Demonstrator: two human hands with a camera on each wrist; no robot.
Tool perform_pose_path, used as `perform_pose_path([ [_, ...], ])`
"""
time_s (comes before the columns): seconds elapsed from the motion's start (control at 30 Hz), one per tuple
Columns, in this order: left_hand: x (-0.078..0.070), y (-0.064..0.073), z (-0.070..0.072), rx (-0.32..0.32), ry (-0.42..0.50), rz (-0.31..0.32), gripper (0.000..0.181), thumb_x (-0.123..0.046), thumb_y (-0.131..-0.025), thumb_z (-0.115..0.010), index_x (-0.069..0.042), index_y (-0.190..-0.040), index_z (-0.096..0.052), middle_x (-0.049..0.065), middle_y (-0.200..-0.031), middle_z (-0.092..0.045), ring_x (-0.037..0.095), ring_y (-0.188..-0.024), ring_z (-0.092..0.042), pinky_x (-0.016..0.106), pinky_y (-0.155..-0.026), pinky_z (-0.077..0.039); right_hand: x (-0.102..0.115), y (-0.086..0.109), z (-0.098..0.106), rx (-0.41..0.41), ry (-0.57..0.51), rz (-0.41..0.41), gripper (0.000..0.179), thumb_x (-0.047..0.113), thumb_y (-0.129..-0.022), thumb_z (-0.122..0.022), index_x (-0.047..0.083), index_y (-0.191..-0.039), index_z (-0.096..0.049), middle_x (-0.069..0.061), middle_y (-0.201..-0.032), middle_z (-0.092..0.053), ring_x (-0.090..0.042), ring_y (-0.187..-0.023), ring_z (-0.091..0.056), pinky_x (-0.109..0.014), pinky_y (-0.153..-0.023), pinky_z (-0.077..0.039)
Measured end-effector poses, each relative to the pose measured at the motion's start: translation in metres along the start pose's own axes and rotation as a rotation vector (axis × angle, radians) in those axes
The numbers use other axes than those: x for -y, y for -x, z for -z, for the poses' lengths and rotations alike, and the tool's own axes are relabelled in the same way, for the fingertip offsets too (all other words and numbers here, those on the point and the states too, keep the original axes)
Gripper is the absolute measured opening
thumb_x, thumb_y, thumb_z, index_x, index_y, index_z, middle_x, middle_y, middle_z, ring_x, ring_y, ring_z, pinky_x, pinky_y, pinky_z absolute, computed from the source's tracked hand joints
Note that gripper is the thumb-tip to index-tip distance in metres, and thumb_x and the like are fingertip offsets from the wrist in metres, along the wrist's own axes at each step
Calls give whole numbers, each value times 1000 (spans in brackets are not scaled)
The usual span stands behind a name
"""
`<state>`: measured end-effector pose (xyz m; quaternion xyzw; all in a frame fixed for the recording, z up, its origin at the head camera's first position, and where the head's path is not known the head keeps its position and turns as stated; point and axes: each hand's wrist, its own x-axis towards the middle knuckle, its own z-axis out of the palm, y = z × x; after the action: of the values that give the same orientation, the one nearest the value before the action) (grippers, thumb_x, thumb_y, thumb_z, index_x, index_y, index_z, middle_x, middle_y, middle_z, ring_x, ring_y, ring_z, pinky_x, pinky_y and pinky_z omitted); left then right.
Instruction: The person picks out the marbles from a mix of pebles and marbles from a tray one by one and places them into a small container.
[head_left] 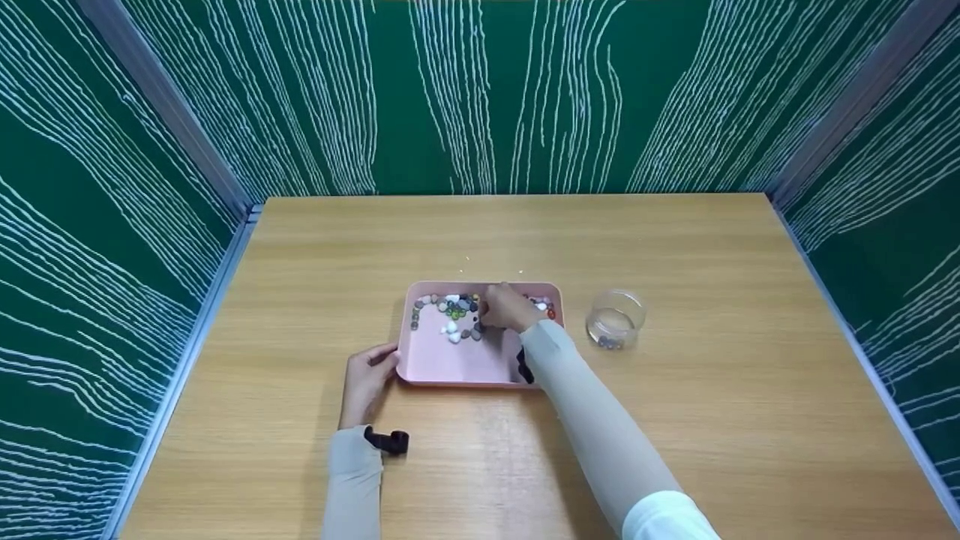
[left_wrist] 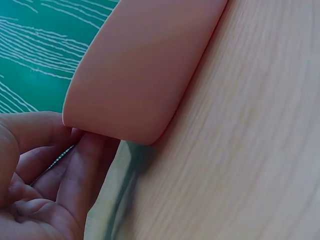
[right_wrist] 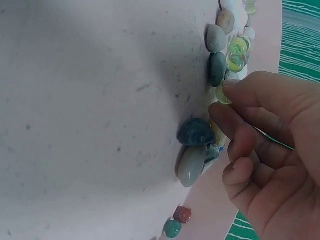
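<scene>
A pink tray (head_left: 442, 365) holds stones and glass marbles, mostly along its far side. At the tray's left side near the front corner, my left hand (head_left: 367, 379) grips the rim; in the left wrist view its fingers (left_wrist: 82, 170) meet the tray's outer wall (left_wrist: 145, 75). My right hand (head_left: 506, 307) reaches into the far part of the tray. The right wrist view has its thumb and forefinger pinching a yellow-green marble (right_wrist: 223, 95). Close by lie a dark stone (right_wrist: 196, 132), a pale grey stone (right_wrist: 191, 165) and more clear green marbles (right_wrist: 236, 61).
A clear round container (head_left: 615, 319) with a few dark pieces at its bottom stands right of the tray. Tiny white bits (head_left: 520, 271) lie on the wooden table (head_left: 337, 255) behind the tray. Green panels with white lines (head_left: 510, 97) enclose the table's back and sides.
</scene>
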<state>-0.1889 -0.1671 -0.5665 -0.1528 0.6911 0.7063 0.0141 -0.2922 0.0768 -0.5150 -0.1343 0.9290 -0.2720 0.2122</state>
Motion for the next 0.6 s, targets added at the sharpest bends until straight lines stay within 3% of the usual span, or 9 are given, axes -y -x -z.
perform_pose_path([
  [0.33,0,-1,-2,-8,-18,14,29,5,-88,-60,11,-117,-62,30,-122,-61,19,-98,-62,20,-81,-55,0,6,10,9,-33,26,9,3,-86,-65,2,-90,-73,-8,-82,-68,-17,-66,-58,-20,-52,-46],
  [0.6,0,1,-1,-5,-51,1,29,4,-89,-60,10,-117,-63,29,-122,-61,14,-92,-61,15,-76,-53,0,14,21,-6,-63,51,11,3,-85,-67,-1,-93,-72,-16,-88,-72,-28,-74,-65,-22,-53,-45],
])
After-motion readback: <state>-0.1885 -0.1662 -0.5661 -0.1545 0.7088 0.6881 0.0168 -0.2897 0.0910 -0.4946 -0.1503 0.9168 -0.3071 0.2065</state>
